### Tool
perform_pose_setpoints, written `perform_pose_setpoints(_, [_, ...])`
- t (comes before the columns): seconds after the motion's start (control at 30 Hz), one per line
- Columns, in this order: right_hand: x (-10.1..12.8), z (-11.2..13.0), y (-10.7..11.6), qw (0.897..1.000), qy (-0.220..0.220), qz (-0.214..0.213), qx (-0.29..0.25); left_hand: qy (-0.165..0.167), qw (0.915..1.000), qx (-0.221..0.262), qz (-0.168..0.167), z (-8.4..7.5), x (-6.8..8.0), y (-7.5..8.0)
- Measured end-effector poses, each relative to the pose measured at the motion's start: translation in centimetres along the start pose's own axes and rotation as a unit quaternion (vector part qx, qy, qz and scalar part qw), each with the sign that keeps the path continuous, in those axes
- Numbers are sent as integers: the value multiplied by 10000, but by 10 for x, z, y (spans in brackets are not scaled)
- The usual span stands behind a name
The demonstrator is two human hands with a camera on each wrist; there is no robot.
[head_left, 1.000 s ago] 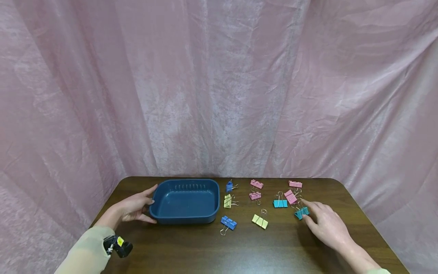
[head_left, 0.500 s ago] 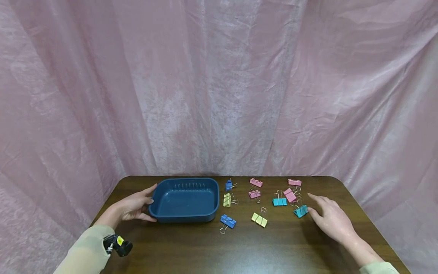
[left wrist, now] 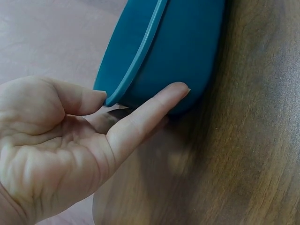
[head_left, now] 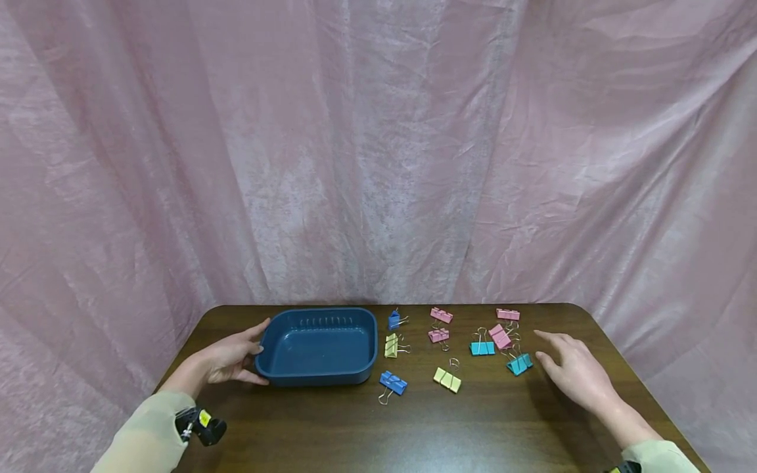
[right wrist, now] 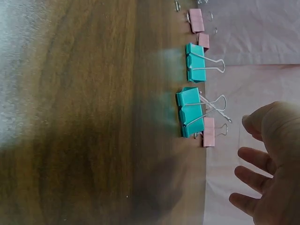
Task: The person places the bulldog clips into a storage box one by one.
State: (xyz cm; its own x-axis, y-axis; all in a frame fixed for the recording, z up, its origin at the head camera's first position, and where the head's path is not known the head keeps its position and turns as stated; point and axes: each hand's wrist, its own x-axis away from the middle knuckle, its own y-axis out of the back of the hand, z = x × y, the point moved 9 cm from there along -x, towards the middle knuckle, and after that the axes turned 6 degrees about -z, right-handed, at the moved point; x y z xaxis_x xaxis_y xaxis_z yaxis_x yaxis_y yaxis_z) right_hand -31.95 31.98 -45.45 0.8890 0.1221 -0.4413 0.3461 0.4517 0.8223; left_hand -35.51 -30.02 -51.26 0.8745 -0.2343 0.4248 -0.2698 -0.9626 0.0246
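My left hand (head_left: 227,358) is at the left end of a dark blue rectangular tray (head_left: 319,380). In the left wrist view, its thumb touches the tray's rim (left wrist: 136,61) while a straight finger lies against the outer wall. On the right, my right hand (head_left: 573,374) hovers with its fingers apart, holding nothing. Just left of it lies a teal binder clip (head_left: 520,364). Beside that are a pink binder clip (head_left: 500,337) and a turquoise binder clip (head_left: 482,349). The right wrist view shows a gap between the fingertips and the nearest teal clip (right wrist: 191,112).
Other binder clips lie between: blue (head_left: 393,382), yellow (head_left: 447,380), pink (head_left: 439,336), and a pink one (head_left: 508,315) near the back edge. A second yellow clip (head_left: 391,345) sits by the tray. Behind the brown table (head_left: 414,433) hangs a pink curtain (head_left: 378,164).
My right hand has let go of the teal clip and drawn back to the right. The clip stays on the table. My left hand keeps its place at the tray.
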Motion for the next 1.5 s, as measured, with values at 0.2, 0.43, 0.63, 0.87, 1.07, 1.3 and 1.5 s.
perform_pose_setpoints(0.2, [-9, -4, -6, 9997, -9, 85, -219, 24, 10000, 43, -28, 2, -2, 1])
perform_pose_setpoints(0.43, [-16, -10, -17, 9977, -206, 400, -512, 12, 9998, 15, -200, 2, -2, 1])
perform_pose_setpoints(0.63, [-23, -10, -22, 9955, -143, 445, -820, 17, 9998, 9, -210, 2, -1, 1])
perform_pose_setpoints(0.87, [-26, -13, -31, 9896, -430, 748, -1148, 0, 9998, 7, -186, 1, -1, 1])
perform_pose_setpoints(1.07, [-29, -19, -39, 9820, -680, 1035, -1428, -13, 9998, 15, -199, 2, -1, 1])
perform_pose_setpoints(1.3, [-30, -24, -43, 9754, -906, 1136, -1658, -10, 9997, -39, -252, 2, 0, 2])
perform_pose_setpoints(1.5, [-32, -23, -44, 9765, -871, 1113, -1628, 12, 9998, -15, -215, 1, 1, 1])
